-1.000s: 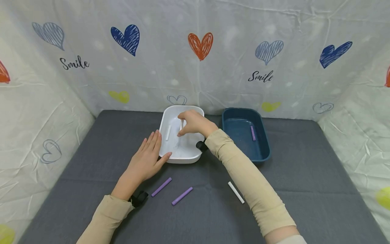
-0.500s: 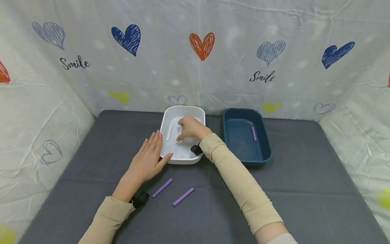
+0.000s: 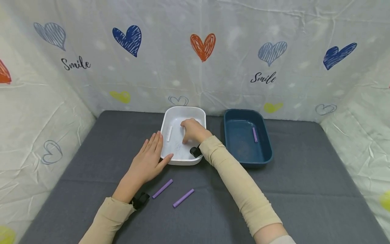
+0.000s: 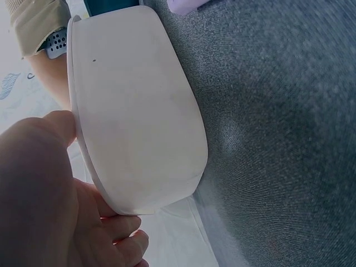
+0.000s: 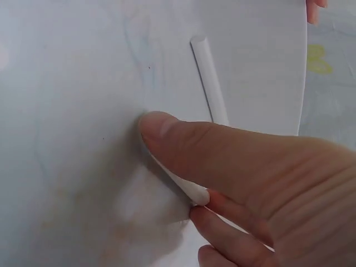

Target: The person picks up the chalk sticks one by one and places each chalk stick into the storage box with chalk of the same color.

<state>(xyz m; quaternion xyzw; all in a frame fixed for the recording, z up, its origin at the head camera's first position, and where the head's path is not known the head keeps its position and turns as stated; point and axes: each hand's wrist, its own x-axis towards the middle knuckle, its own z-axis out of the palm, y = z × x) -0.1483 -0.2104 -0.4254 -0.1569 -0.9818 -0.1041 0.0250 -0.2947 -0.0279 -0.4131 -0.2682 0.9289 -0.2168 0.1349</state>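
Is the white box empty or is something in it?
Not empty: one white stick lies in the white box, and the right hand pinches a second stick there.

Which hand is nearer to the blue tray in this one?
The right hand. It is inside the white tray, to the left of the blue tray; the left hand touches the white tray's opposite side, farther away.

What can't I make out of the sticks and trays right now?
Held white stick: right wrist view, partly covered by the right hand.
Other white stick: right wrist view, lower end behind that hand.
Inside of the white tray: left wrist view, hidden by its wall.
Purple stick: left wrist view, cut off by the top edge.
Dark blue tray: left wrist view, cut off there too.
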